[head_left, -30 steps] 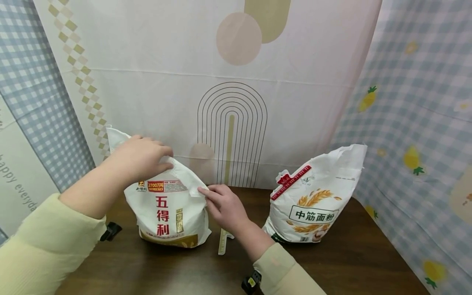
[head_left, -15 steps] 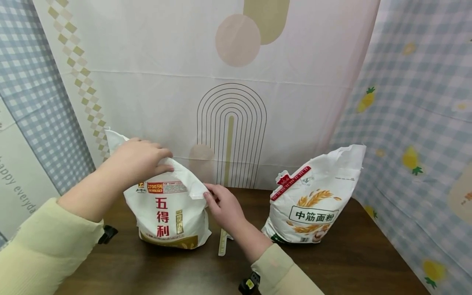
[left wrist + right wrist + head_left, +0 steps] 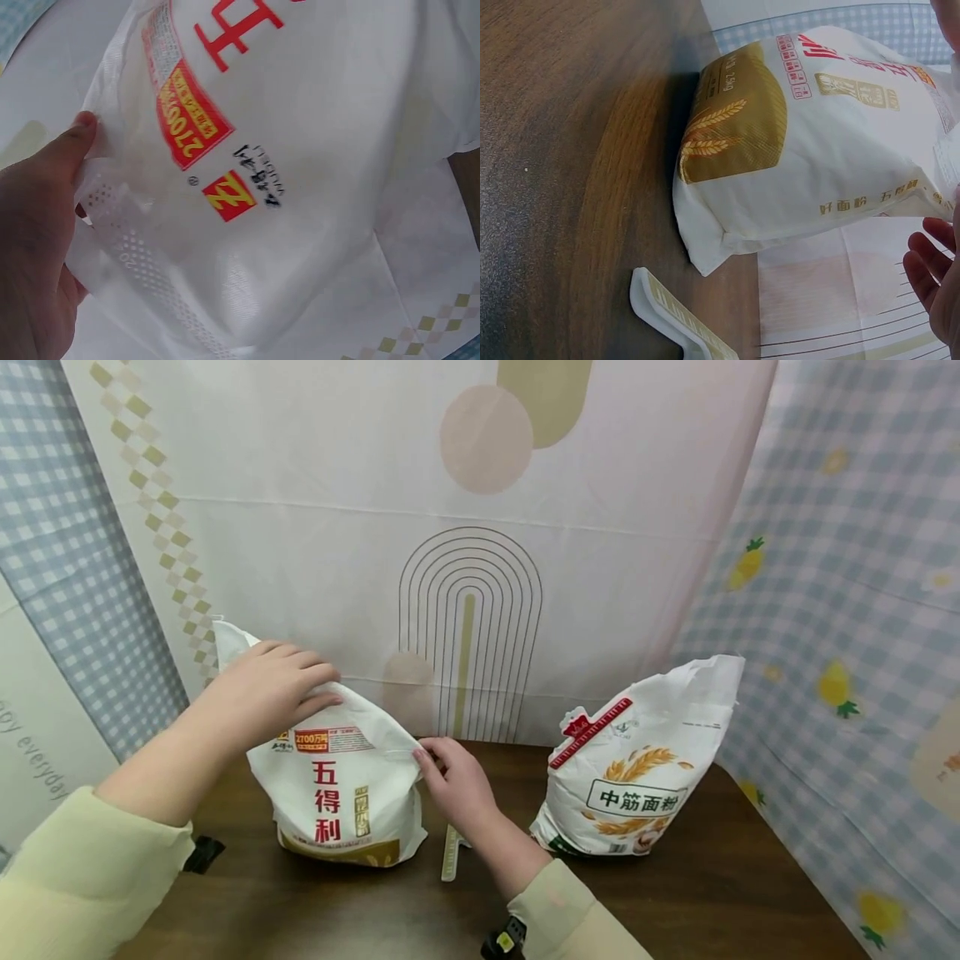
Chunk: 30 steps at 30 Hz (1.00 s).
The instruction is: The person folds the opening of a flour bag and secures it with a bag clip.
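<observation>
A white flour bag [image 3: 393, 785] with red lettering stands on the left of the table in the head view. My left hand [image 3: 266, 697] grips its top edge, thumb in front and fingers over the back. In the left wrist view the thumb [image 3: 79, 131] presses the bag [image 3: 300, 150] by a dotted, translucent strip [image 3: 139, 259] along the top. My right hand [image 3: 461, 789] pinches the bag's upper right corner. In the right wrist view, some fingers [image 3: 924, 270] of that hand extend loosely behind the corner.
A pale yellow bag clip [image 3: 450, 856] lies on the dark wooden table [image 3: 337, 910], between the bag and my right forearm. To the right stands a second flour bag [image 3: 637, 777], with a red bag clip [image 3: 588, 735] across its upper left. A patterned cloth [image 3: 315, 460] hangs behind.
The folded flap along the bag's right top edge has turned back, so its hanging end no longer shows in front. My left hand and the bag have shifted slightly left.
</observation>
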Available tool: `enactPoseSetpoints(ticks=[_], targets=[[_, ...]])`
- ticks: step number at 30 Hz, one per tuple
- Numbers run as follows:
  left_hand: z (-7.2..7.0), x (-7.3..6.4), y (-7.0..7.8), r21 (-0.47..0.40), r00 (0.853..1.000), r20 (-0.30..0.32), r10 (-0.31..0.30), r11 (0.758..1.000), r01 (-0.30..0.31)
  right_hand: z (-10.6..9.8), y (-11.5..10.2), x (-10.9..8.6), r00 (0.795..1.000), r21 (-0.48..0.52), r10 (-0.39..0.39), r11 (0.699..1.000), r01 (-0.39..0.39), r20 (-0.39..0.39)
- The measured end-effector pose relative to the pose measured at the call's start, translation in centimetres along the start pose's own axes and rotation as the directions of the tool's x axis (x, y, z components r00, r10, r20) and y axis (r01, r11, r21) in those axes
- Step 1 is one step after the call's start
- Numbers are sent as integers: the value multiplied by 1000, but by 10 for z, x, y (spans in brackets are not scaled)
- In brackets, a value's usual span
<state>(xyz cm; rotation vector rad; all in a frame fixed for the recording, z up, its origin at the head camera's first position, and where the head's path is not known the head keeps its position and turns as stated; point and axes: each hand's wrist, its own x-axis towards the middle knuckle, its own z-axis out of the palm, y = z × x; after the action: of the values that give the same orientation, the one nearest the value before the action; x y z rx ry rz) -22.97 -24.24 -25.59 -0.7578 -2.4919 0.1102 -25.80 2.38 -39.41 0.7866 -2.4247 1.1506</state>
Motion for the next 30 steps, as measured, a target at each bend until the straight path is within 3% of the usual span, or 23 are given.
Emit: enactPoseSetpoints(ticks=[7, 19, 30], targets=[[10, -6, -5, -3, 995, -100, -2, 1000, 2, 2, 1, -1, 1000, -21, 18, 1000, -18, -14], [19, -10, -8, -34, 978, -208, 4, 999, -11, 4, 4, -2, 999, 17, 28, 999, -28, -19], [21, -11, -7, -42, 976, -215, -18, 999, 9, 3, 4, -2, 998, 62, 62, 996, -62, -11]])
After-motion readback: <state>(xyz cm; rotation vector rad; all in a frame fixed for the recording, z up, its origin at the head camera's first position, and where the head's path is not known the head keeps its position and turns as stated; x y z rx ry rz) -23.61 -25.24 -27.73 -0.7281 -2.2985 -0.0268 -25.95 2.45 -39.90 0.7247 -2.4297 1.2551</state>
